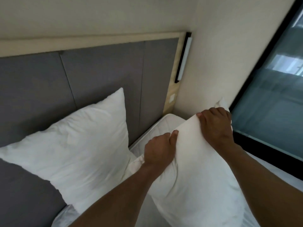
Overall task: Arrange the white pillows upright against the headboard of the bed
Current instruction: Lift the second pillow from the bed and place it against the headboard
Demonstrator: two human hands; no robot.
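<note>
One white pillow (pixel 77 151) stands upright, leaning against the grey padded headboard (pixel 101 76). A second white pillow (pixel 193 181) is held up above the mattress (pixel 168 123), to the right of the first and apart from the headboard. My left hand (pixel 158 149) grips its top edge near the left end. My right hand (pixel 216 126) grips the same top edge further right, near the upper corner. Both forearms reach in from the bottom of the view.
A cream wall (pixel 221 54) closes the bed's right side at the corner. A dark-framed window (pixel 270 95) runs along the right. A black and white bar lamp (pixel 184 58) is fixed to the headboard's wooden edge strip.
</note>
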